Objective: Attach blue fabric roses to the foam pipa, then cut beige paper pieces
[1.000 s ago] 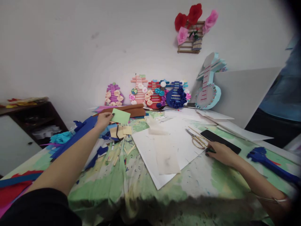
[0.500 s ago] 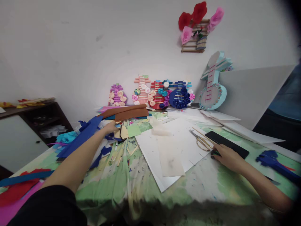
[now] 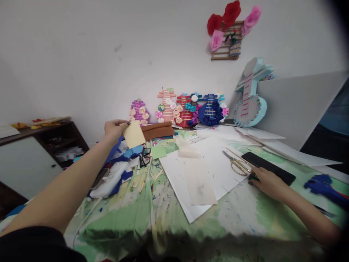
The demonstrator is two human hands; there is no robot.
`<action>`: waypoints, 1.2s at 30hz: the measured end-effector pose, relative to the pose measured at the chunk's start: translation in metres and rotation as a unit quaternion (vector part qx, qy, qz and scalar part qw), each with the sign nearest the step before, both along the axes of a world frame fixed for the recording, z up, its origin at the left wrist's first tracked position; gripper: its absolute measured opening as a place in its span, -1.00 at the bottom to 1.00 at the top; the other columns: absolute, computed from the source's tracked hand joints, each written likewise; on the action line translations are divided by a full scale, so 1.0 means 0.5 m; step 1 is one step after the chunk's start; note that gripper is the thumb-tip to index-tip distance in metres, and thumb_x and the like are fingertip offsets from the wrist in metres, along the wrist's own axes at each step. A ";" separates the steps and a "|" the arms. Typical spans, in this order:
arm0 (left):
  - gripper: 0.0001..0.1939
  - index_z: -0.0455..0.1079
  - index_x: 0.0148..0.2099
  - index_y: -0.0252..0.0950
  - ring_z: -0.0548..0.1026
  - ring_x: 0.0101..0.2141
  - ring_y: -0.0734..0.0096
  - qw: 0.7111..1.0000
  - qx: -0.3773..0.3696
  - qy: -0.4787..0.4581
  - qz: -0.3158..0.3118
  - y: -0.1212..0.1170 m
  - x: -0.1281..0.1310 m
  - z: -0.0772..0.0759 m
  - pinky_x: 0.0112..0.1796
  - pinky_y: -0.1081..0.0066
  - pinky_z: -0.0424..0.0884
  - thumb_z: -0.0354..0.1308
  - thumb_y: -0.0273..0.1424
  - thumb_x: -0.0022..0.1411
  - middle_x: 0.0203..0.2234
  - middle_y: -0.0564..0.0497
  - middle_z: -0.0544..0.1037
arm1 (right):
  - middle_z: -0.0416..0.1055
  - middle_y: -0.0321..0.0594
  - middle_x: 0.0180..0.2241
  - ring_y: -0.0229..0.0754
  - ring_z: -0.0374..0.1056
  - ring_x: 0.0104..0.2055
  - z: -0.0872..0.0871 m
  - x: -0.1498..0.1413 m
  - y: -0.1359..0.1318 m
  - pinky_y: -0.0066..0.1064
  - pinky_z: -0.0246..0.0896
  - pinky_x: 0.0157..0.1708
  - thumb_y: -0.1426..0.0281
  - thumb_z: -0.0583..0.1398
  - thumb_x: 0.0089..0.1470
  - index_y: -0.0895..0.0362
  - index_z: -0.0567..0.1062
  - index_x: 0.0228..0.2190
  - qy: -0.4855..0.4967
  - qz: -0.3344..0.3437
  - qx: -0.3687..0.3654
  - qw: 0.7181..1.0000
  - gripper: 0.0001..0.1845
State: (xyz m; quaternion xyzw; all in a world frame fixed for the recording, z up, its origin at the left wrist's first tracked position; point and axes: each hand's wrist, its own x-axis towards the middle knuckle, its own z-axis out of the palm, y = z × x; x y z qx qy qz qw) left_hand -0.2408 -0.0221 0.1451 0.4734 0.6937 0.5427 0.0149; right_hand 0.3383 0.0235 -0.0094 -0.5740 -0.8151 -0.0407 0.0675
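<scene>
My left hand (image 3: 116,130) is raised over the left side of the table, fingers pinched on the edge of a pale yellow square of paper (image 3: 134,135). Below it lie black-framed glasses (image 3: 145,156) and a light green paper square (image 3: 159,151). On the right, my right hand (image 3: 268,183) rests on the cloth with curled fingers beside the handles of gold-handled scissors (image 3: 239,166). Something small and dark green shows under these fingers; its kind is hidden. A black phone (image 3: 268,167) lies just behind this hand. A large white sheet (image 3: 174,182) with a translucent paper strip (image 3: 200,183) spreads between my hands.
Decorated paper lutes (image 3: 185,112) stand along the wall, with a larger pale blue one (image 3: 251,105) at right. Brown rolled material (image 3: 158,130) lies at the back. A blue glue gun (image 3: 324,187) sits at far right. A cabinet (image 3: 29,163) stands at left.
My left hand has lifted the yellow paper up and to the left, uncovering the glasses. The view has shifted slightly; my right hand stays by the scissors.
</scene>
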 end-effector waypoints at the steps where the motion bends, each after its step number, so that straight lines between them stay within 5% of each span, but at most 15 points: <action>1: -0.60 0.43 -0.10 -0.43 0.53 -0.34 0.27 1.000 0.020 -0.019 -0.014 -0.008 0.020 0.012 -0.37 0.34 0.47 0.17 -0.27 0.04 -0.35 -0.11 0.57 | 0.41 0.12 -0.15 0.15 0.40 -0.19 -0.001 0.001 0.001 -0.17 0.26 -0.22 0.39 0.16 0.01 0.23 0.41 -0.11 -0.004 -0.001 -0.004 1.000 -0.63; 6: -0.54 0.51 -0.20 -0.39 0.55 -0.40 0.27 0.981 0.065 -0.097 -0.158 -0.066 0.150 0.042 -0.40 0.30 0.51 0.35 -0.20 -0.13 -0.39 -0.12 0.59 | 0.40 0.11 -0.17 0.16 0.38 -0.18 0.013 -0.016 -0.011 -0.15 0.26 -0.25 0.38 0.15 0.03 0.23 0.44 -0.18 -0.027 -0.029 -0.011 0.999 -0.71; 9: -0.59 0.53 -0.24 -0.37 0.55 -0.42 0.27 0.960 0.064 -0.122 -0.245 -0.106 0.231 0.046 -0.42 0.29 0.53 0.38 -0.23 -0.14 -0.41 -0.08 0.60 | 0.38 0.13 -0.14 0.29 0.31 -0.11 0.044 -0.059 -0.042 -0.02 0.25 -0.28 0.37 0.14 0.04 0.18 0.45 -0.19 -0.032 -0.078 0.046 0.995 -0.73; 12: -0.65 0.55 -0.28 -0.33 0.55 -0.46 0.29 0.955 0.061 -0.107 -0.271 -0.129 0.295 0.042 -0.48 0.34 0.52 0.38 -0.22 -0.13 -0.42 -0.06 0.61 | 0.39 0.05 -0.09 0.15 0.30 -0.04 0.093 -0.130 -0.089 -0.06 0.22 -0.13 0.43 0.09 0.08 0.13 0.45 -0.20 0.121 0.040 0.092 0.988 -0.77; 14: -0.67 0.56 -0.30 -0.30 0.56 -0.45 0.28 0.949 0.054 -0.104 -0.294 -0.130 0.327 0.032 -0.49 0.37 0.51 0.37 -0.21 -0.10 -0.41 -0.05 0.61 | 0.45 -0.05 -0.18 -0.01 0.36 -0.10 0.127 -0.186 -0.123 -0.18 0.24 -0.10 0.32 0.04 0.16 0.10 0.43 -0.20 0.297 0.162 0.038 0.940 -0.77; 17: -0.65 0.56 -0.29 -0.30 0.56 -0.45 0.28 0.941 0.022 -0.112 -0.318 -0.110 0.367 -0.002 -0.51 0.40 0.51 0.35 -0.16 -0.09 -0.43 -0.05 0.62 | 0.48 -0.12 -0.20 -0.11 0.40 -0.13 0.162 -0.269 -0.154 -0.27 0.27 -0.15 0.17 0.03 0.19 0.09 0.39 -0.12 0.487 0.246 -0.114 0.830 -0.66; 19: -0.61 0.55 -0.27 -0.32 0.57 -0.44 0.25 0.935 -0.009 -0.123 -0.333 -0.086 0.388 -0.038 -0.50 0.37 0.52 0.34 -0.14 -0.08 -0.42 -0.07 0.62 | 0.50 -0.16 -0.28 -0.14 0.42 -0.20 0.166 -0.315 -0.152 -0.32 0.30 -0.19 0.15 0.11 0.13 0.11 0.38 -0.17 0.569 0.262 -0.206 0.752 -0.66; 21: -0.56 0.51 -0.20 -0.34 0.58 -0.38 0.20 0.928 -0.047 -0.122 -0.350 -0.057 0.401 -0.087 -0.45 0.33 0.53 0.27 -0.10 -0.01 -0.36 -0.12 0.62 | 0.52 -0.21 -0.37 -0.16 0.45 -0.30 0.152 -0.344 -0.131 -0.37 0.32 -0.31 0.23 0.24 -0.02 0.12 0.37 -0.22 0.609 0.219 -0.280 0.709 -0.67; 27: -0.31 0.14 0.21 -0.27 0.38 0.07 0.12 0.907 -0.090 -0.047 -0.409 -0.009 0.391 -0.245 0.05 0.11 0.30 0.20 -0.16 0.08 0.06 -0.24 0.42 | 0.47 -0.26 -0.55 -0.26 0.34 -0.59 0.062 -0.330 -0.049 -0.56 0.06 -0.71 0.40 0.31 -0.22 0.16 0.42 -0.37 0.607 0.065 -0.300 0.733 -0.72; 29: -0.29 0.10 0.24 -0.23 0.25 0.17 0.08 0.880 -0.125 0.078 -0.452 -0.014 0.382 -0.275 0.15 0.04 0.12 0.21 -0.19 0.09 0.15 -0.23 0.32 | 0.46 -0.28 -0.56 -0.29 0.30 -0.62 0.052 -0.311 -0.038 -0.56 0.01 -0.73 0.35 0.30 -0.18 0.14 0.38 -0.37 0.628 0.043 -0.280 0.725 -0.72; 32: -0.36 0.13 0.25 -0.20 0.07 0.24 0.02 0.797 -0.152 0.310 -0.496 -0.031 0.382 -0.289 0.20 -0.05 -0.10 0.13 -0.16 0.16 0.24 -0.20 0.17 | 0.44 -0.32 -0.54 -0.33 0.28 -0.61 0.063 -0.293 -0.035 -0.56 0.02 -0.69 0.31 0.32 -0.18 0.12 0.37 -0.37 0.662 0.026 -0.254 0.705 -0.69; 36: -0.40 0.13 0.26 -0.24 0.14 0.21 0.01 0.778 -0.127 0.388 -0.478 -0.046 0.400 -0.274 0.15 0.00 0.06 0.05 -0.18 0.22 0.24 -0.22 0.16 | 0.25 -0.42 -0.71 -0.47 0.02 -0.73 0.076 -0.289 -0.043 -0.59 -0.18 -0.76 0.35 0.37 -0.25 0.17 0.34 -0.53 0.631 0.076 -0.317 0.704 -0.69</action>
